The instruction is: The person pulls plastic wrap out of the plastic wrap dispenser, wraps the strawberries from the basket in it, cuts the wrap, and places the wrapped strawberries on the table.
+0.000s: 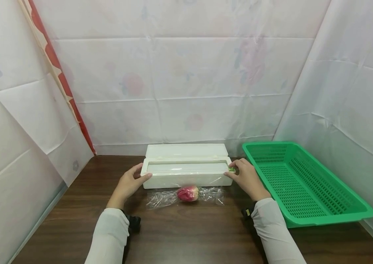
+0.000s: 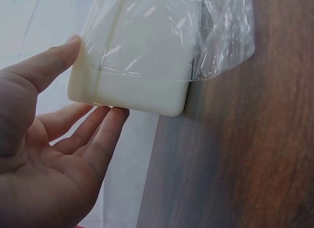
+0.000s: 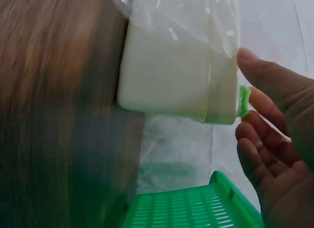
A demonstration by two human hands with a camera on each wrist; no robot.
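Observation:
A long white cling film dispenser [image 1: 186, 179] lies across the table with its lid [image 1: 186, 150] raised at the back. Clear film [image 2: 147, 31] hangs over its front. My left hand [image 1: 130, 185] grips the left end, thumb at the upper front edge and fingers under the end in the left wrist view. At the other end, my right hand [image 1: 246, 179] has thumb and index finger around a small green slider [image 3: 244, 101], the thumb right at the dispenser's edge. Just in front lies a red and pale-yellow fruit [image 1: 187, 193], in clear film [image 1: 163, 198] spread to both sides.
A green plastic basket [image 1: 325, 216] with slotted walls stands to the right, close beside my right forearm. White patterned sheeting [image 1: 186, 73] hangs behind and along both sides of the brown wood-grain table [image 1: 186, 234].

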